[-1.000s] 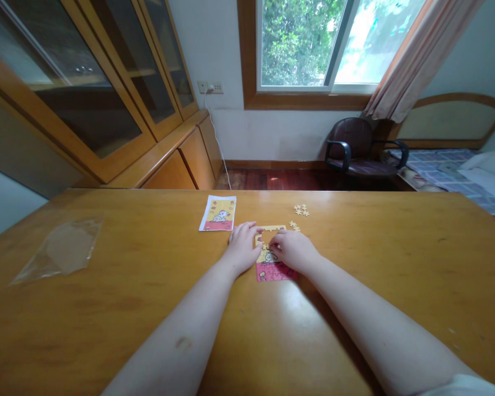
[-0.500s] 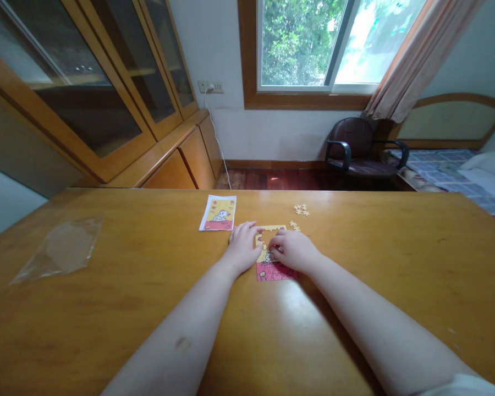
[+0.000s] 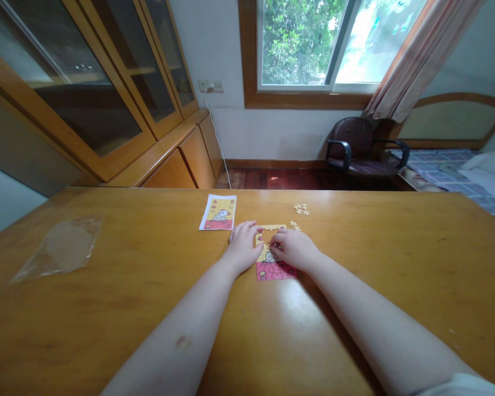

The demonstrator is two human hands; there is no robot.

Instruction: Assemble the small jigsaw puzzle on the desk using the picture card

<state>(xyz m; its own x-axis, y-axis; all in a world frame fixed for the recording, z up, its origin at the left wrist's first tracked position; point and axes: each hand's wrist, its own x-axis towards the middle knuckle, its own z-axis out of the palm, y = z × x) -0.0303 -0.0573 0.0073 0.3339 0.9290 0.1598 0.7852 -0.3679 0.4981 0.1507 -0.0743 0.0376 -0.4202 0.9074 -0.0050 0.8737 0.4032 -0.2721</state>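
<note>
A partly assembled jigsaw puzzle (image 3: pixel 276 271) lies flat on the table, pink at the near side and yellow above, with a white cartoon animal. Bare table shows through a gap inside its far yellow border. My left hand (image 3: pixel 243 245) rests along the puzzle's left edge, fingers spread and palm down. Over the puzzle's right side, my right hand (image 3: pixel 295 248) has its fingertips pinched together at the edge of the gap, on a puzzle piece that the fingers mostly hide. Several loose puzzle pieces (image 3: pixel 302 209) lie face down beyond the right hand, with a few more close to the puzzle's far right corner.
A printed reference picture (image 3: pixel 219 213) lies left of the puzzle near the far edge. Farther left is a clear plastic bag (image 3: pixel 64 245). The wooden table (image 3: pixel 148 264) faces a window, with a cabinet (image 3: pixel 177 159) at left and an armchair (image 3: pixel 355 146) beyond.
My right fingertips have shifted very slightly, showing more of the white animal on the puzzle. The left hand and the loose pieces stay put.
</note>
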